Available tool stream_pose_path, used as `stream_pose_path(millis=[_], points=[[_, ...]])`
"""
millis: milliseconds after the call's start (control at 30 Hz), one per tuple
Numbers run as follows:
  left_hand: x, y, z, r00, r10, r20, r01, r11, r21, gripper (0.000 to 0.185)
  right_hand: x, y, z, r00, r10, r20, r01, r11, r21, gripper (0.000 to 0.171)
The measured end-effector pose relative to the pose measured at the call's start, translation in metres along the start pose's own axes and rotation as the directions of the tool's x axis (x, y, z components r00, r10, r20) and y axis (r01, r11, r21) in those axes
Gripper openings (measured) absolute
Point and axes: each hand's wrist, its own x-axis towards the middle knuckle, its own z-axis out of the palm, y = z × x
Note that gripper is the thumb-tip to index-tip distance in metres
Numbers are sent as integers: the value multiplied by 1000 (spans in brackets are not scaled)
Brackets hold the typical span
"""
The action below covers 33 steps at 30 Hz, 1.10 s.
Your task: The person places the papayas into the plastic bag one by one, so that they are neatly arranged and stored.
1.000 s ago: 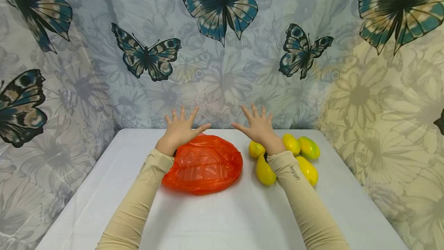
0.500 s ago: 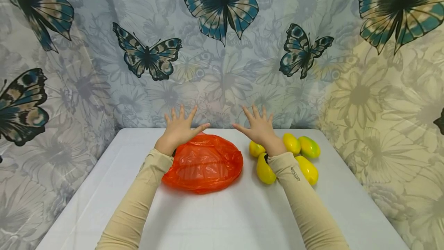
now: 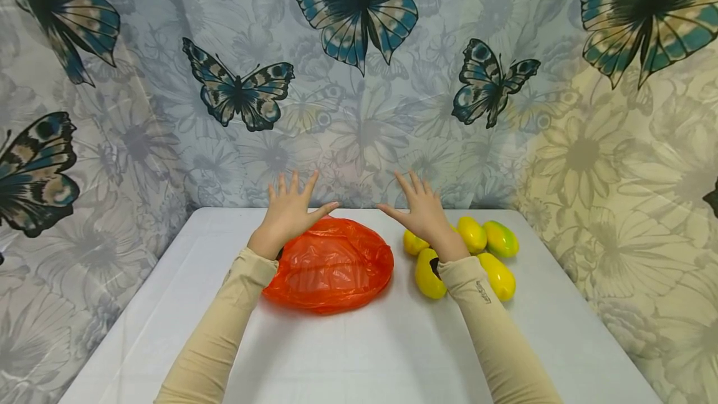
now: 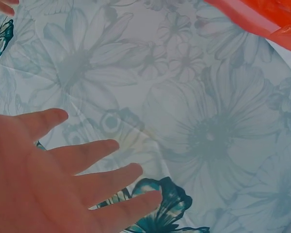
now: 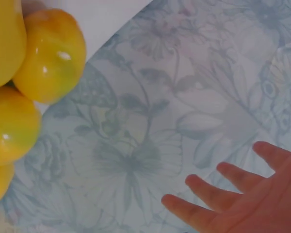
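hands raised over a white table [image 3: 359,354], fingers spread, holding nothing: left hand [image 3: 290,212] hovers above the far edge of an orange plastic bag [image 3: 331,264], thin, limp and likely slippery, best pinched at its rim; right hand [image 3: 422,212] hangs over smooth yellow mangoes [image 3: 473,234], firm-looking, just below its wrist.

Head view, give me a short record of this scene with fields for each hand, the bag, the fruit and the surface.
left hand: raised above the far edge of the orange bag, fingers straight and spread, holding nothing
right hand: raised above the fruit, fingers spread, holding nothing
orange plastic bag: lying crumpled on the table, centre-left
yellow fruits: five in a cluster right of the bag, one tinged green
table: white, backed by butterfly-print cloth
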Motion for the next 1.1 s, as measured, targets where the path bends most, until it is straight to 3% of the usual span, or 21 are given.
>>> stream_pose_path(millis=[633,1100], points=[[-11,-14,12,998,-3,-66,-1,998,-59,81,-23,14,3,997,49,-65,-31,969,247,86],[-23,-34,25,998,-66,-14,63,987,-150,81,-43,31,11,993,100,-69,-74,948,309,85]])
